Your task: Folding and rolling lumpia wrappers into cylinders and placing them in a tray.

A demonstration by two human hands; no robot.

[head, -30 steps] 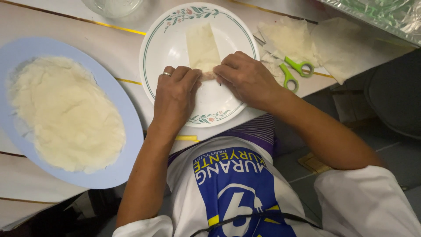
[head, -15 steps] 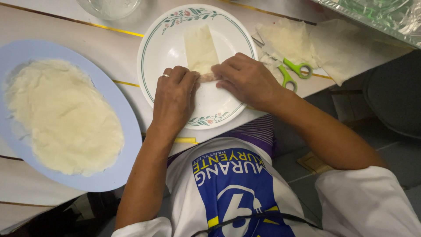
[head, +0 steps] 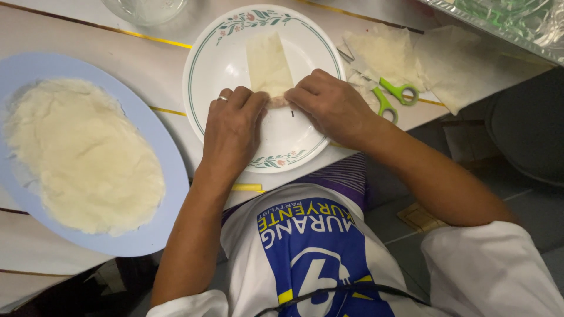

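Right now both hands meet at the middle of a white floral-rimmed plate [head: 205, 70]. The left hand [head: 232, 132] and right hand [head: 329, 105] have their fingers curled down onto the near end of a pale wrapper strip [head: 268, 64], pinching it. At nine o'clock sits a blue platter [head: 170, 176] stacked with wrappers [head: 82, 152]; green scissors [head: 393, 94] lie at three o'clock on the tabletop [head: 147, 58].

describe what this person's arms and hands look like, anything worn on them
Both forearms are bare, with white short sleeves ending above the elbows. The left hand wears a thin silver-coloured ring on one finger. The right hand shows no ring or watch. No gloves, bracelets or wrist straps are visible on either arm.
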